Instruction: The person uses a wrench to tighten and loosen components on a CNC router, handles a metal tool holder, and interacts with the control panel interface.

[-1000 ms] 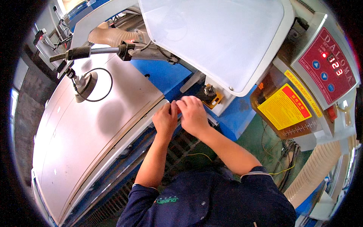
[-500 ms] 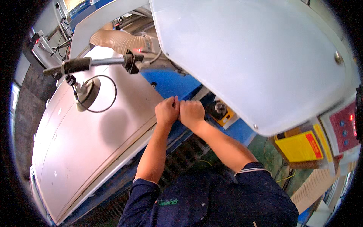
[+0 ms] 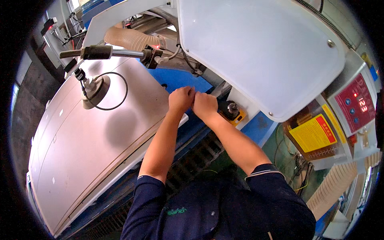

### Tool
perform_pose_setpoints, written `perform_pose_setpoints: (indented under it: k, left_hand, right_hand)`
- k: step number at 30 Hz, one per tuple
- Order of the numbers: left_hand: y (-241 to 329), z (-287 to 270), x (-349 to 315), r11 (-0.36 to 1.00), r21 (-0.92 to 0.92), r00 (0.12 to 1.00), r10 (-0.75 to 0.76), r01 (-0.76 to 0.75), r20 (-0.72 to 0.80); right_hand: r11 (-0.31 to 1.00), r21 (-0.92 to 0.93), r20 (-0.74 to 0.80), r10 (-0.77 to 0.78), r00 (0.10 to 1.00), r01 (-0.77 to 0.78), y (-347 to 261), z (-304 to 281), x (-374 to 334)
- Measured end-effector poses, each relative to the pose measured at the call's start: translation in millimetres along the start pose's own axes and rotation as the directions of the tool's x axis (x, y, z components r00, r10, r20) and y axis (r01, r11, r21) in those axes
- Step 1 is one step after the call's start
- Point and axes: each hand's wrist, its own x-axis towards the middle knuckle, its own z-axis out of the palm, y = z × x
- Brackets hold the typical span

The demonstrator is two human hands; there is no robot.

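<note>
My left hand (image 3: 181, 99) is closed, its curled fingers pressed against my right hand. Beside it, my right hand (image 3: 205, 106) is closed too, knuckles up. Whatever the fingers hold, if anything, is hidden or too small to make out. Both hands are at the near right corner of a stack of large pale panels (image 3: 92, 156), above a blue machine bed (image 3: 180, 81). Just right of my right hand stands a black and yellow tool (image 3: 232, 111) that looks like a cordless drill.
A suction cup (image 3: 96, 94) on a metal arm sits over the panels. A large white machine cover (image 3: 260, 56) fills the upper right. Beyond it are a control panel with a lit display (image 3: 356, 104) and a yellow label (image 3: 312, 134). Ribbed hoses (image 3: 334, 188) run at lower right.
The view has shifted, bringing the control panel further in. Both hands have moved slightly away from my body and remain closed together. The suction cup still sits over the panels.
</note>
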Motion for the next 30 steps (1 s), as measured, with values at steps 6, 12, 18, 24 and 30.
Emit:
perform_pose_setpoints:
  k: [6,12,18,24,30]
  left_hand:
    - [16.5,-24.0,-18.3,0.998,0.064,0.999,0.012,-0.014,0.034]
    - [8.4,-22.3,-16.7,0.992,0.054,0.993,0.116,-0.115,-0.021]
    - [-7.0,-31.2,-14.8,0.998,-0.011,0.996,0.059,-0.060,-0.066]
    - [-28.2,-59.1,-145.2,0.836,-0.472,0.953,-0.180,0.278,0.242]
    - [59.2,-71.2,-227.0,0.516,-0.575,0.668,0.009,0.635,0.745]
  right_hand:
    - [0.995,0.012,0.079,-0.101,0.992,0.100,-3.5,-30.4,-10.3]
    - [0.988,-0.045,0.166,-0.139,0.976,0.149,1.5,-30.9,1.0]
    - [0.985,-0.002,0.130,-0.168,0.977,0.170,-19.7,-51.6,9.7]
    - [0.796,0.035,0.287,-0.587,0.757,0.605,-33.1,-67.3,-73.6]
    - [0.573,0.332,0.124,-0.814,0.568,0.749,23.9,-102.8,-141.0]
